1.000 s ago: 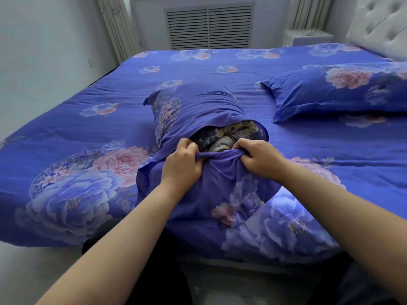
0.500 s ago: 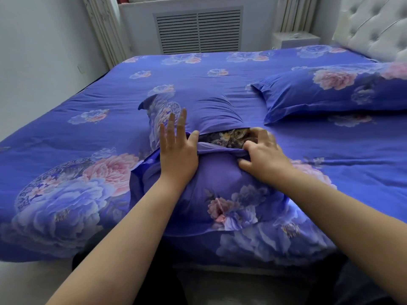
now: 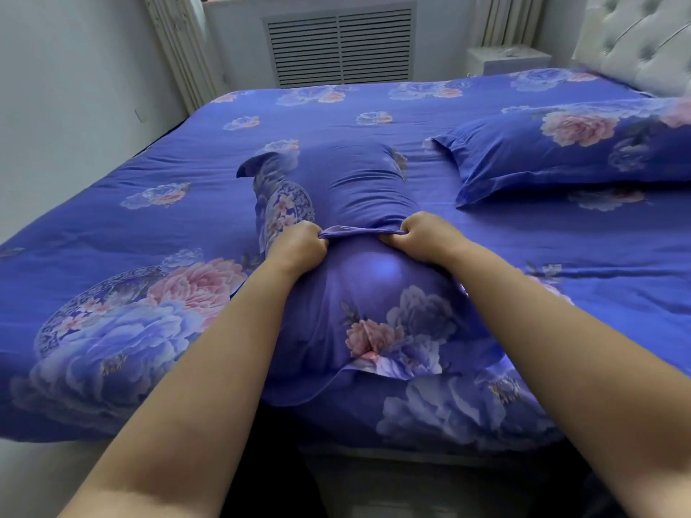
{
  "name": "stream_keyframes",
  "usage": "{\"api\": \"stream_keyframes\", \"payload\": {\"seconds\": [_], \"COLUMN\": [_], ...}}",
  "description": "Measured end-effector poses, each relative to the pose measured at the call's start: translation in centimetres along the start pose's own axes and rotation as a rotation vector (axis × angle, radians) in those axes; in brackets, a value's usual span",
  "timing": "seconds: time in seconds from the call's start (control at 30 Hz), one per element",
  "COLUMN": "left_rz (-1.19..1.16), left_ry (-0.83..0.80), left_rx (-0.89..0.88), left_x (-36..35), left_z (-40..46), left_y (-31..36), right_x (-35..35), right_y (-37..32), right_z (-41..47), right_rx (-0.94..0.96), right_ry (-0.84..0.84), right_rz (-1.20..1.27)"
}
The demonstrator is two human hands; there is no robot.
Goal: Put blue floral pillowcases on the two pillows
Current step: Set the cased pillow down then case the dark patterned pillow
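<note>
Around you, the bed carries a blue floral sheet; a slatted vent sits in the wall beyond its far edge, and a white tufted headboard rises at its right end. The finished pillow, already cased, lies by that headboard, well apart from your hands. Nothing blocks your reach. At the near edge, the second pillowcase bulges with its pillow inside. Your left hand and right hand both have curled fingers pinching the upper hem where it overlaps the lower flap. Half a second ago your left hand lay flat and the dark patterned pillow showed through the opening; now it is covered.
</note>
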State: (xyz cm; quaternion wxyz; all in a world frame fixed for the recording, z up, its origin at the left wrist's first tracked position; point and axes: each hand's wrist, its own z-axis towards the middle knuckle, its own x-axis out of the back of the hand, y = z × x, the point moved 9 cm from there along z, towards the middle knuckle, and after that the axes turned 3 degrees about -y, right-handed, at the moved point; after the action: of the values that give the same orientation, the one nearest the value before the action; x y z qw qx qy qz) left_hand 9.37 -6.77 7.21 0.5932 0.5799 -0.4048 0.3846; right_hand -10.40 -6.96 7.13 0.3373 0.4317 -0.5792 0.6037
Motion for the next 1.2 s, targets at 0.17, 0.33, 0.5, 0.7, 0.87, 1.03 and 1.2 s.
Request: {"api": "stream_keyframes", "payload": {"seconds": [0.17,0.33,0.5,0.7,0.87,1.03,1.2], "left_rz": [-0.062,0.075,0.122,0.070,0.104,0.167,0.142], "left_ry": [0.201,0.653,0.732,0.532,0.567,0.664,0.631], "left_rx": [-0.009,-0.277,-0.330,-0.516,-0.502,-0.488,-0.616], "left_x": [-0.5,-0.2,-0.6,-5.5,-5.5,-5.0,-7.1], "left_z": [-1.5,-6.4,-10.6,-15.1,-14.4,-15.1,-16.6], "left_y": [0.6,2.8,6.5,9.8,8.5,11.7,14.2], "right_x": [0.5,-4.1,-7.5,-6.7,-10.6,-9.4,-4.8], "right_y": [2.5,9.0,11.1,9.2,10.8,13.1,13.3], "right_z": [-1.8,-5.8,-8.5,-10.3,-14.0,-16.6,-19.9], "right_rx": [-0.044,-0.243,-0.319,-0.146,-0.130,-0.161,-0.182], "right_ry": [0.223,0.013,-0.080,0.143,-0.068,0.157,0.629], "right_rz": [0.164,0.622,0.747,1.220,1.145,0.801,0.317]}}
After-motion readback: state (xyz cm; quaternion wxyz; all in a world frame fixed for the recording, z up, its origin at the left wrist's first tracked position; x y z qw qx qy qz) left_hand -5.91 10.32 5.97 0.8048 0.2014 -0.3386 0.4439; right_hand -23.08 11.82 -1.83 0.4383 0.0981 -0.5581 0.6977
